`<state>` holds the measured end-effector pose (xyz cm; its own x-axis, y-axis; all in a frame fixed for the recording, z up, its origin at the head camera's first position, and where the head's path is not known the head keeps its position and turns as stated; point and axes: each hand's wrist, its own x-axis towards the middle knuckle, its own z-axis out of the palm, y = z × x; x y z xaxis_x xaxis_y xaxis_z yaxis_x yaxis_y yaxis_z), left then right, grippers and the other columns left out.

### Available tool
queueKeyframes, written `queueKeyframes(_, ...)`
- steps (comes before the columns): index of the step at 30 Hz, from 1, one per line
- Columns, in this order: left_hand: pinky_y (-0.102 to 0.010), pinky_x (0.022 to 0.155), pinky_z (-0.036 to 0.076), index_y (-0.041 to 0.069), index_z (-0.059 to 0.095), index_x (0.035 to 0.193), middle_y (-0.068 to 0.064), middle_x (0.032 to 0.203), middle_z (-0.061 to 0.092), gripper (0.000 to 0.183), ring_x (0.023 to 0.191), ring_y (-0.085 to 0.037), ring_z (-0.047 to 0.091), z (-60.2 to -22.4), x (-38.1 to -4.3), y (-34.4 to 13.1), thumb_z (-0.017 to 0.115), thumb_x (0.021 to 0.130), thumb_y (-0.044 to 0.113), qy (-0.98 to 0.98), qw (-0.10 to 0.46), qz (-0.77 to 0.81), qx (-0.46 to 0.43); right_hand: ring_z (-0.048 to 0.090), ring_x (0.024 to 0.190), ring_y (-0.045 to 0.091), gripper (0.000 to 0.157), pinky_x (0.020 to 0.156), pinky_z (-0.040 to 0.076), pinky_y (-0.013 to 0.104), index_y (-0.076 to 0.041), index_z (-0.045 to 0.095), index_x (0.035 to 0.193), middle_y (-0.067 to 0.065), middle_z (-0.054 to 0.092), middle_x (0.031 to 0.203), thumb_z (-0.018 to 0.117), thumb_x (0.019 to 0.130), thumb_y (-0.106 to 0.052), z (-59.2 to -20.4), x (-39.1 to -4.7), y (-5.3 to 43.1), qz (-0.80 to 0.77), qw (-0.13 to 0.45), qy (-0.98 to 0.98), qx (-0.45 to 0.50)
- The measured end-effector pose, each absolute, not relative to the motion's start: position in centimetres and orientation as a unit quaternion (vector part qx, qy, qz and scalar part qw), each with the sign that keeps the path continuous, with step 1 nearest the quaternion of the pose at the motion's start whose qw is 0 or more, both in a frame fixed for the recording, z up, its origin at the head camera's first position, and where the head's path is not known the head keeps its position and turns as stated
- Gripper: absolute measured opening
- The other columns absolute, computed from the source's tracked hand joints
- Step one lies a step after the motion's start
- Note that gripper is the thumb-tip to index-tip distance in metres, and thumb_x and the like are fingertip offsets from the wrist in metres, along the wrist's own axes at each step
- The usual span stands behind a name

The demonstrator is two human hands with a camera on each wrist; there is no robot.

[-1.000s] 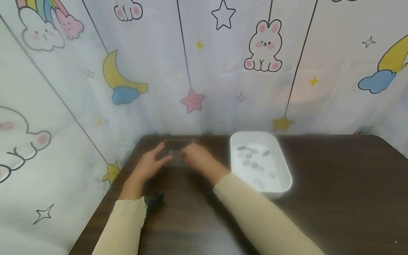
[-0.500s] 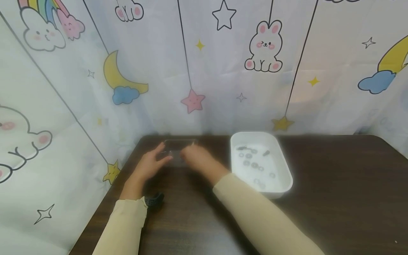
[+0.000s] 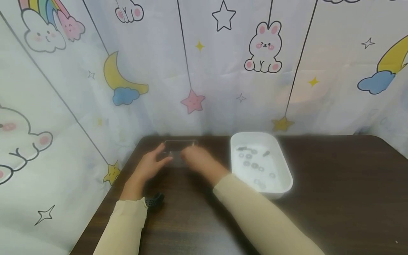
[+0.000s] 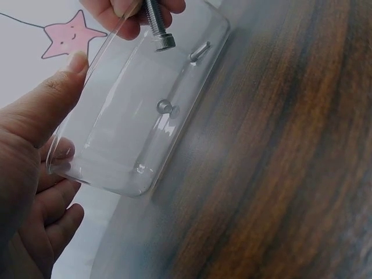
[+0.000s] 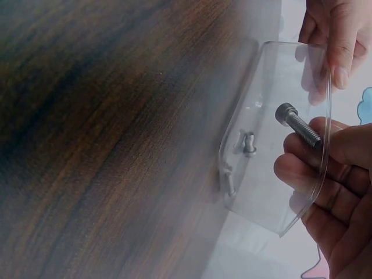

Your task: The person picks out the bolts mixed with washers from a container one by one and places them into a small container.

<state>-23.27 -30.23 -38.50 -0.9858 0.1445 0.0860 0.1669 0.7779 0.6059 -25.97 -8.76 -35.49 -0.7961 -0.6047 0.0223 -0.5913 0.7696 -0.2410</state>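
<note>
A clear plastic tray [image 4: 125, 125] stands on the dark table near its far left edge. My left hand [image 3: 148, 164] grips the tray's left end, the thumb against one rim and the fingers on the outside. With thumb and fingers my right hand [image 3: 199, 157] pinches a metal socket-head bolt [image 5: 299, 125] by its threaded end. The bolt's head points downward over the tray. Two small metal fasteners lie in the tray: one [image 4: 164, 107] nearer my left hand, another [image 4: 200, 51] farther along. The head view hides the bolt and blurs the right hand.
A white plastic bin [image 3: 287, 182] stands right of my right hand, with several washers [image 3: 254, 165] and dark bolts [image 3: 266, 153] in it. A patterned curtain [image 3: 216, 71] hangs behind the table [image 3: 334, 198]. A black wrist strap [image 3: 154, 200] sits at the left wrist.
</note>
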Motion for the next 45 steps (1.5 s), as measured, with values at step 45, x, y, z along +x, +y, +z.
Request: queueKeyframes(45,-0.056,0.119,0.024,0.011,0.029,0.156,-0.011,0.161,0.029,0.086,0.147,-0.036,0.028,-38.1,-23.1,-30.2,0.061,0.090,0.058,-0.940,0.008,-0.332,-0.071,0.069,0.094,0.020,0.020,0.087,0.057,0.033,-0.009,0.074,0.109,0.006,0.074,0.106,0.059,0.096,-0.007,-35.8,-27.2,-8.0,-0.198,0.024,0.915,-0.351)
